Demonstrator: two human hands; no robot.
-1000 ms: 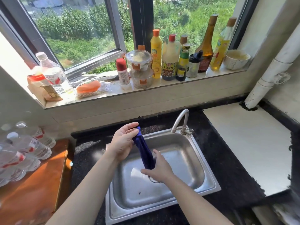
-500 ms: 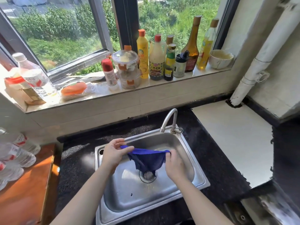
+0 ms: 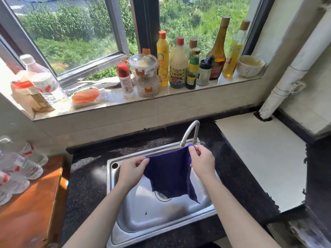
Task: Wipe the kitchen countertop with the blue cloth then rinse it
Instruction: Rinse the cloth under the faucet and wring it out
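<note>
The blue cloth (image 3: pixel 170 174) hangs spread out above the steel sink (image 3: pixel 143 215), its lower edge dangling over the drain. My left hand (image 3: pixel 131 170) pinches its top left corner. My right hand (image 3: pixel 202 162) pinches the top right corner, close under the spout of the curved tap (image 3: pixel 190 131). No water is visibly running. The black speckled countertop (image 3: pixel 86 179) surrounds the sink.
The window sill (image 3: pixel 161 94) carries several bottles, jars and a white bowl (image 3: pixel 249 66). A white slab (image 3: pixel 259 156) lies right of the sink, with a white pipe (image 3: pixel 293 68) behind it. Water bottles (image 3: pixel 19 167) lie on a wooden surface (image 3: pixel 26 212) at left.
The cloth went from a twisted rope held upright, to a bunched sag between my hands, to a flat spread sheet. Both hands moved apart and up toward the tap.
</note>
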